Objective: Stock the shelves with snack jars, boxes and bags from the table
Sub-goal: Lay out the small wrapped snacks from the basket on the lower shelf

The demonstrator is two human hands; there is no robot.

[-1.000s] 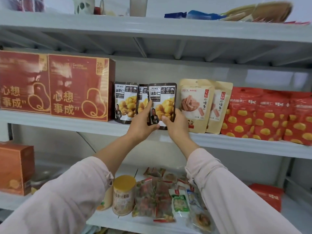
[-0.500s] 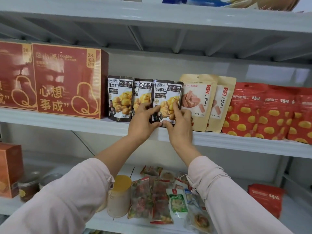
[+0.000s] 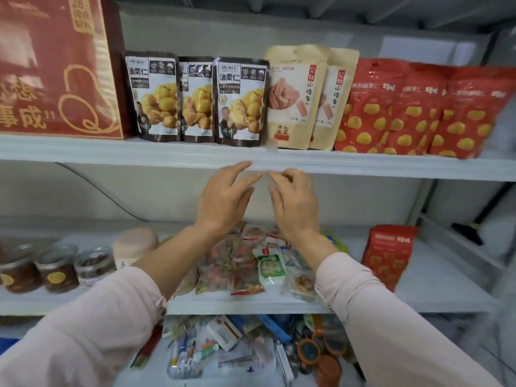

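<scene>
Newest pouch: a dark brown glossy foil pouch printed with yellow chestnuts (image 3: pixel 240 100) stands upright on the middle shelf, third in a row of like pouches, its front facing out.
Pouch and fingers: it sits above both hands and apart from them, with the shelf's front edge between; no finger touches it.
Left hand: the left hand (image 3: pixel 223 199) is raised, back to the camera, fingers (image 3: pixel 245 167) loosely spread and slightly bent, holding nothing. The topmost fingertip lies against the shelf's front edge in the picture; whether it touches cannot be told.
Right hand: the right hand (image 3: pixel 296 202) is just beside the left, fingers (image 3: pixel 287 174) loosely curled inward, empty.
Sleeves: pale pink cloth sleeves (image 3: pixel 92 325) cover both forearms.
Middle shelf: a pale grey metal shelf (image 3: pixel 111 152) holds, from the left, a large red cardboard box with gold lettering (image 3: pixel 55 65), two more dark chestnut pouches (image 3: pixel 153 96), two tan paper pouches showing pink sticks (image 3: pixel 293 96) and red bags dotted with yellow (image 3: pixel 418 110).
Neighbours: the newest pouch stands just beside the tan pouches and touches the dark pouch on its left.
Lower shelf: clear round jars with dark contents (image 3: pixel 55 268), a heap of small mixed snack packets (image 3: pixel 240 263) and a red box-like pack (image 3: pixel 389 255).
Below: a jumble of small packets and tubes (image 3: pixel 237 347), blurred.
</scene>
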